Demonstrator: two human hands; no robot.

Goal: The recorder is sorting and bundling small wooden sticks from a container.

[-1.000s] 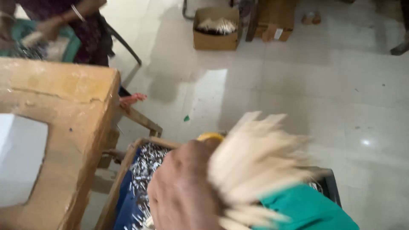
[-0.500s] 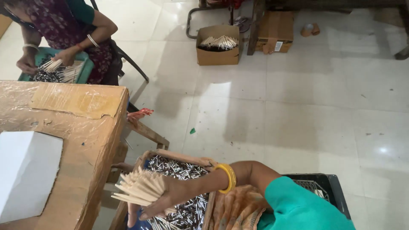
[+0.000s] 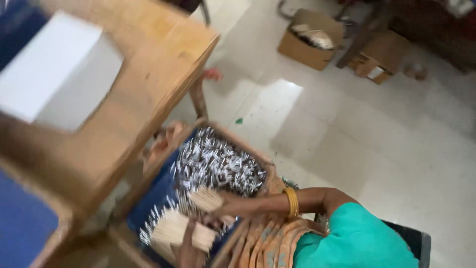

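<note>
The right hand reaches from 3 o'clock into a wooden crate at the lower centre of the view. Its fingers are closed around a small bundle of pale wooden sticks, which projects toward 10 o'clock. A yellow bangle sits on the right wrist, with a teal sleeve behind it at 4 o'clock.

The left hand enters from 6 o'clock and lies against a larger bundle of pale sticks. The grip appears closed on that bundle; motion blur prevents confirmation of finger position.

Both bundles are inside the crate, just above a blue liner and a heap of small silver-and-white pieces. The heap lies at 12 o'clock from the right hand.

A wooden table stands at 10 o'clock from the crate, touching or nearly touching its near edge. A white box rests on the tabletop.

An open cardboard box holding pale sticks stands on the tiled floor at 1 o'clock, well apart from the crate.
</note>
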